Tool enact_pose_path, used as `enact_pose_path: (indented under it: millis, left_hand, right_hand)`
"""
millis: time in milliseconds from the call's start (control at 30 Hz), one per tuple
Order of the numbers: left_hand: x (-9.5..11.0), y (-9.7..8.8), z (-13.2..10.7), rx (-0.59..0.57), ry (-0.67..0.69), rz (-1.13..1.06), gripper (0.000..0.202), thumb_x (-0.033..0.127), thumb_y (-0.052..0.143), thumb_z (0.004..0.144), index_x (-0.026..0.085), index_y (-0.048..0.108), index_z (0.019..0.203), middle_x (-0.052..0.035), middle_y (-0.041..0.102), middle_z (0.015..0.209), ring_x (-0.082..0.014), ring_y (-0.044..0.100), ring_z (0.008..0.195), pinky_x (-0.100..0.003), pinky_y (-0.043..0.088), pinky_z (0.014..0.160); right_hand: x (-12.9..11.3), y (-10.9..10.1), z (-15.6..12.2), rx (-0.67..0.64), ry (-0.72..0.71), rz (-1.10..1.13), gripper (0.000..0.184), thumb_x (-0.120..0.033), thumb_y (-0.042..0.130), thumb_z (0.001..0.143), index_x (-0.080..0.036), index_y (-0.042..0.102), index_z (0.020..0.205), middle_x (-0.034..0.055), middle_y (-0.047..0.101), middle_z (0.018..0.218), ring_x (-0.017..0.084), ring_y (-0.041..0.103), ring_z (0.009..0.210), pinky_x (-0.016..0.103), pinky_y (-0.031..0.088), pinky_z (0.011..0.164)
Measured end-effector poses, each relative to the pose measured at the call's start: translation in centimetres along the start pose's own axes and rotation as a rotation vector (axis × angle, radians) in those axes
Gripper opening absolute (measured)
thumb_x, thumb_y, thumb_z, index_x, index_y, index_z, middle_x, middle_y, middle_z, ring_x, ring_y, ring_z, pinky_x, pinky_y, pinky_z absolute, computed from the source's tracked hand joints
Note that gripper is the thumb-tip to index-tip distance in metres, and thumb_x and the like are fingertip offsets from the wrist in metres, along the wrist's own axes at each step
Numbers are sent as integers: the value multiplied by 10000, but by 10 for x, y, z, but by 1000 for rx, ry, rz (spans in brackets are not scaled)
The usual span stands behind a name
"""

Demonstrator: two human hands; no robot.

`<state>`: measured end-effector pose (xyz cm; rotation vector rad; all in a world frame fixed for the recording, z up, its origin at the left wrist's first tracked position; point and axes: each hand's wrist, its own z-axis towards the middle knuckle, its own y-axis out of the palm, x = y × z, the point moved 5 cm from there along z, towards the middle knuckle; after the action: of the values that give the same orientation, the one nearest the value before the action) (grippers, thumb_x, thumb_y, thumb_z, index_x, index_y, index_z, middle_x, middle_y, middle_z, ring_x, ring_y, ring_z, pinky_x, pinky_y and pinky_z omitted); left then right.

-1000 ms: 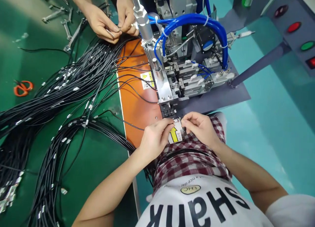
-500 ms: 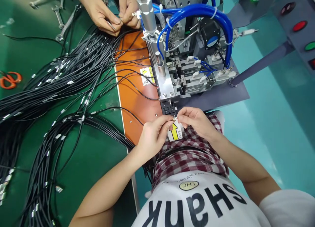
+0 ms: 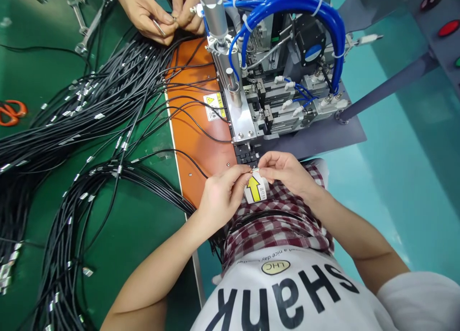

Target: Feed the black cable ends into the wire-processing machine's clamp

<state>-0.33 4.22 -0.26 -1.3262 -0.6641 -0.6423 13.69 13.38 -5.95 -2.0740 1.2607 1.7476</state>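
Note:
My left hand [image 3: 223,192] is closed in a pinch at the front end of the machine's black track [image 3: 245,154]. A black cable [image 3: 190,158] runs across the orange plate [image 3: 201,177] and passes behind this hand; its end seems to lie in the pinch. Between the fingertips of both hands show thin, pale wire ends [image 3: 255,169], too small to make out fully. My right hand [image 3: 285,173] pinches them from the other side. Just below the fingertips is a white label with a yellow arrow [image 3: 254,189].
Bundles of black cables [image 3: 118,91] with white tags cover much of the green table [image 3: 136,254]. Orange-handled scissors [image 3: 12,113] and wrenches [image 3: 84,39] lie there. A co-worker's hands [image 3: 154,15] hold a small metal piece. The machine [image 3: 280,106] with blue hoses [image 3: 298,3] stands ahead.
The view has shifted slightly. My fingertips have moved a little around the wire ends, with both hands still pinching. The co-worker's hands stay at nearly the same spot.

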Motion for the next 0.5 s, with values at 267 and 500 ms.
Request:
enact_pose_path:
  millis: [267,500]
  left_hand:
    - [6,-5,-8,176,99,158,112,199,597,940,195,647,1040,-31,758,946,-137,712,784,-231,546,736]
    - [-6,0,-6,102,-56,-84,91,210,614,934,190,640,1018,-3,736,875,-105,702,740,-182,545,665]
  right_hand:
    - [3,7,-4,96,-96,-124,275,-364,864,717,-175,688,811,-16,661,713,83,546,553,214,451,513]
    - [-1,3,-2,65,-155,-199,257,-344,862,724,-177,706,840,-13,666,729,99,583,621,222,482,576]
